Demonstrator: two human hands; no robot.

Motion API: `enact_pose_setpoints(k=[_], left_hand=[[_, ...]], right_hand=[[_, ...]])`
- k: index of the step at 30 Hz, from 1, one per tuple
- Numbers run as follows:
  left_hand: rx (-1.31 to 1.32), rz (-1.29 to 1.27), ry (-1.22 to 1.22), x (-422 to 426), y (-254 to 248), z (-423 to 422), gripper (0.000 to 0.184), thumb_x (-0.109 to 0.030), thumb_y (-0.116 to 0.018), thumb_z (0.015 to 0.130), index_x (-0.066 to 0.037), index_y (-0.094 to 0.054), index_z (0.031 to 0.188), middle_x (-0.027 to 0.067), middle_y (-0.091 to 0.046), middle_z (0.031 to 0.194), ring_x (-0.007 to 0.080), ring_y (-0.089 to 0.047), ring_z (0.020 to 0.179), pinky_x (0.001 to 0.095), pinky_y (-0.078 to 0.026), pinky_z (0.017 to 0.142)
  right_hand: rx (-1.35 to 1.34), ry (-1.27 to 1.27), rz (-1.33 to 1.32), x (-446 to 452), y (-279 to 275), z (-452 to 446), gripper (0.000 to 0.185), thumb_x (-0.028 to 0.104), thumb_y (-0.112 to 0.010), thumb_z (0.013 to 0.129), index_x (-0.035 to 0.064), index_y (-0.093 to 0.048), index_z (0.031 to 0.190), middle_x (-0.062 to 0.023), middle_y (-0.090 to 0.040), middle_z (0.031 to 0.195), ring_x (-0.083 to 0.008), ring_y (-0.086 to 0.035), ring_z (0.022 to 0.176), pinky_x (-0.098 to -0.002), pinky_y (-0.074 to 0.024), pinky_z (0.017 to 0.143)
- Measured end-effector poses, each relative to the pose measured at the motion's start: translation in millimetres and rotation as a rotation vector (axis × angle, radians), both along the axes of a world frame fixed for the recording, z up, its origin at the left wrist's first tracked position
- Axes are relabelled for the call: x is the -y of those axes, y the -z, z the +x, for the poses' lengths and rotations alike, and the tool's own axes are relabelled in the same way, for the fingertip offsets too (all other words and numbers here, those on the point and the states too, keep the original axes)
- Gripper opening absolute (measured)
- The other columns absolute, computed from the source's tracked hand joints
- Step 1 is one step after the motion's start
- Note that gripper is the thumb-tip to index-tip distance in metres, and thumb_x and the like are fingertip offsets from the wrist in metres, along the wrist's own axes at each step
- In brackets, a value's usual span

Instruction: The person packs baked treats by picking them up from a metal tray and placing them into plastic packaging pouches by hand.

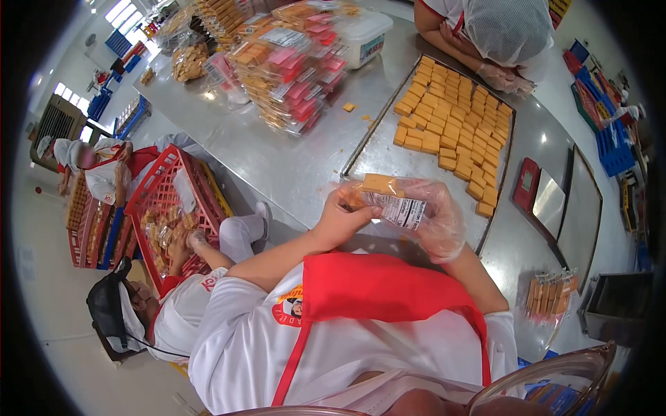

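one bag (404, 210) of orange blocks (380, 184) in the closed grip of left hand (345, 215) and right hand (442, 220)

On the white label (399, 211) of the clear bag (379, 183), the words "Nutrition" and "Calories" can be read in black; the other lines are too small for reading. The red badge (286, 312) on the white shirt (239, 329) carries white letters which look like "ADELL", partly covered. The blue letters on the tub (365, 38) are not readable
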State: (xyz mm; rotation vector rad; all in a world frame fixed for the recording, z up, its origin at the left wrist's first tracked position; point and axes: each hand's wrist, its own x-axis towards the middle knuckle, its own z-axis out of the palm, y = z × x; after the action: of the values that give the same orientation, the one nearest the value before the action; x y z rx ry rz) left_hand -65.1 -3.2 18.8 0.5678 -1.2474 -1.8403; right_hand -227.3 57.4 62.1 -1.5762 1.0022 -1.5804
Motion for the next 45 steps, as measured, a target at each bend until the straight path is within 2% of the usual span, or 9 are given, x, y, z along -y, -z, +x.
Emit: enact_pose_setpoints(k=[9, 13, 16, 19, 25, 28, 31, 34, 45], left_hand=[[0.02, 0.032, -0.068, 8, -1, 9, 0.029, -0.003, -0.063, 0.073, 0.0, -0.054, 0.1, 0.0063, -0.061, 0.084, 0.0126, -0.059, 0.076, 0.0247, -0.048, 0.068], [-0.028, 0.058, -0.094, 14, 0, 16, 0.03, -0.004, -0.063, 0.073, 0.0, -0.053, 0.101, 0.0072, -0.061, 0.081, 0.0139, -0.059, 0.074, 0.0247, -0.048, 0.067], [0.026, 0.051, -0.083, 13, -3, 19, 0.03, -0.003, -0.063, 0.073, 0.0, -0.053, 0.101, 0.0077, -0.061, 0.081, 0.0144, -0.06, 0.073, 0.0253, -0.048, 0.067], [0.035, 0.02, -0.078, 12, 0, 17, 0.029, -0.003, -0.063, 0.074, 0.001, -0.053, 0.101, 0.0083, -0.061, 0.082, 0.0144, -0.06, 0.074, 0.0257, -0.049, 0.067], [0.029, -0.013, -0.032, 7, -1, 15, 0.027, -0.002, -0.063, 0.074, 0.002, -0.053, 0.099, 0.009, -0.062, 0.085, 0.014, -0.06, 0.075, 0.027, -0.05, 0.07], [0.04, -0.111, -0.049, 7, 2, 19, 0.028, -0.002, -0.062, 0.074, 0.002, -0.053, 0.1, 0.0089, -0.061, 0.086, 0.014, -0.06, 0.076, 0.0275, -0.05, 0.07], [0.006, 0.027, -0.048, 5, 0, 19, 0.029, -0.001, -0.062, 0.074, 0.002, -0.053, 0.101, 0.0086, -0.061, 0.087, 0.0141, -0.059, 0.077, 0.0272, -0.05, 0.07], [-0.027, 0.033, -0.033, 5, 3, 20, 0.03, 0.0, -0.062, 0.073, 0.003, -0.052, 0.102, 0.0078, -0.061, 0.088, 0.013, -0.059, 0.078, 0.0259, -0.049, 0.071], [0.091, -0.095, -0.025, 2, -2, 16, 0.03, 0.0, -0.063, 0.072, 0.001, -0.054, 0.101, 0.0044, -0.061, 0.087, 0.0079, -0.057, 0.077, 0.0216, -0.045, 0.069]], right_hand=[[-0.001, 0.17, 0.113, -7, 5, -47, 0.012, -0.004, -0.056, 0.073, 0.0021, -0.053, 0.083, -0.0063, -0.056, 0.089, -0.0121, -0.054, 0.075, -0.0234, -0.0446, 0.068], [-0.484, 0.436, 0.498, -13, 26, -82, 0.007, 0.003, -0.06, 0.073, 0.0022, -0.055, 0.078, -0.0065, -0.058, 0.081, -0.0133, -0.055, 0.071, -0.0231, -0.0435, 0.064], [-1.033, 0.545, 0.149, -15, 28, -85, 0.009, 0.005, -0.06, 0.073, 0.0021, -0.056, 0.08, -0.0079, -0.058, 0.077, -0.0141, -0.055, 0.069, -0.0231, -0.0434, 0.064], [-0.713, 0.574, -0.069, -14, 10, -71, 0.016, 0.007, -0.061, 0.073, 0.0025, -0.058, 0.088, -0.0088, -0.058, 0.08, -0.0141, -0.055, 0.069, -0.0235, -0.0437, 0.063], [0.176, -0.047, 0.464, -20, -48, -23, 0.022, 0.004, -0.061, 0.071, 0.0008, -0.059, 0.092, -0.0095, -0.059, 0.077, -0.0133, -0.056, 0.066, -0.0244, -0.0449, 0.063], [-0.322, -0.016, 0.266, -13, -50, -24, 0.022, 0.003, -0.062, 0.071, -0.0009, -0.059, 0.093, -0.0077, -0.059, 0.076, -0.0108, -0.055, 0.066, -0.0238, -0.0446, 0.062], [-0.313, -0.086, 0.256, -16, -44, -30, 0.027, 0.004, -0.062, 0.072, -0.001, -0.058, 0.099, -0.006, -0.06, 0.081, -0.0097, -0.054, 0.071, -0.024, -0.0446, 0.063], [0.098, -0.136, 0.31, -21, -36, -21, 0.03, 0.005, -0.062, 0.072, -0.0007, -0.057, 0.101, -0.0048, -0.06, 0.084, -0.0094, -0.054, 0.074, -0.0236, -0.0439, 0.065], [-0.433, -0.104, 0.352, -15, -31, -8, 0.028, 0.009, -0.056, 0.077, 0.0052, -0.056, 0.105, -0.0117, -0.059, 0.084, -0.0224, -0.056, 0.073, -0.0265, -0.0435, 0.069]])
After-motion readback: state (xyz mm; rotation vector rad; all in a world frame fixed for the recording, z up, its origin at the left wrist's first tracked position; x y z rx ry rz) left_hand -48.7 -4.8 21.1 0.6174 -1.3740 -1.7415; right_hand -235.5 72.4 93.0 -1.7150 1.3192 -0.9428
